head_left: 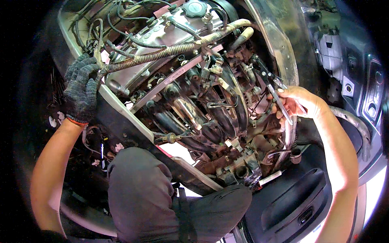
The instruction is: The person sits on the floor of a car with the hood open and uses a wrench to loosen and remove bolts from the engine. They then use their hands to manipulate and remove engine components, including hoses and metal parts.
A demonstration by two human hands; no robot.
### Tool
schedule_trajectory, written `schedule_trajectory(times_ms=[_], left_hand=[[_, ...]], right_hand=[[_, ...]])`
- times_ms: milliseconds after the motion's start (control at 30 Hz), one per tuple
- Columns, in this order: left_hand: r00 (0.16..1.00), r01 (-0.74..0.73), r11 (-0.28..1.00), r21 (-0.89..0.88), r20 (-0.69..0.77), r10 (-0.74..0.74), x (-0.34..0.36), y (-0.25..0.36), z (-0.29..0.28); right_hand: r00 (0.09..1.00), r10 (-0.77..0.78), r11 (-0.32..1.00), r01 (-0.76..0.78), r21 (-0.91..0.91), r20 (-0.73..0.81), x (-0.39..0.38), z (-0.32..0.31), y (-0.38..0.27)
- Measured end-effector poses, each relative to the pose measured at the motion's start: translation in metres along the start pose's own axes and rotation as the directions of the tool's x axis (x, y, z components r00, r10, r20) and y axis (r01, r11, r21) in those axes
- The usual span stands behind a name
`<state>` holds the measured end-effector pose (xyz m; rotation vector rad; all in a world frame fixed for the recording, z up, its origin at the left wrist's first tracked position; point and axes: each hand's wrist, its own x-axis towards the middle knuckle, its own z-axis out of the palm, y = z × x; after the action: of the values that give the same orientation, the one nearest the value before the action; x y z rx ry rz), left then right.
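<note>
While my gloved left hand (81, 91) grips the engine's (190, 101) wiring loom (162, 52) for bracing, my bare right hand (298, 103), right of it, clamps pliers (273, 87) aimed inward.

pliers (272, 83) tips hidden — buried among engine parts.

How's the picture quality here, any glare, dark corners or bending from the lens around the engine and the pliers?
Head view: the fisheye bends straight edges near the rim and the corners go black. Glare washes out the shiny intake pipes and the pale strip at the lower right. The left hand, gloved, sits in shadow on the wire loom; the right hand and its pliers are well lit and fairly sharp.
</note>
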<state>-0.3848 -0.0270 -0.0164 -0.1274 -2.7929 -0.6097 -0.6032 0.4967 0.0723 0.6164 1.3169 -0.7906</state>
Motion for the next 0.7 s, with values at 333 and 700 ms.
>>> schedule_trajectory(times_ms=[333, 700], left_hand=[[0.999, 0.005, 0.996, 0.084, 0.05, -0.009, 0.0, -0.003, 0.001], [0.999, -0.007, 0.999, 0.047, 0.054, 0.005, 0.006, 0.003, 0.001]], right_hand=[[0.973, 0.034, 0.951, -0.101, -0.291, -0.228, -0.006, 0.007, -0.003], [0.704, -0.415, 0.375, -0.444, -0.813, -0.576, 0.017, 0.023, 0.028]])
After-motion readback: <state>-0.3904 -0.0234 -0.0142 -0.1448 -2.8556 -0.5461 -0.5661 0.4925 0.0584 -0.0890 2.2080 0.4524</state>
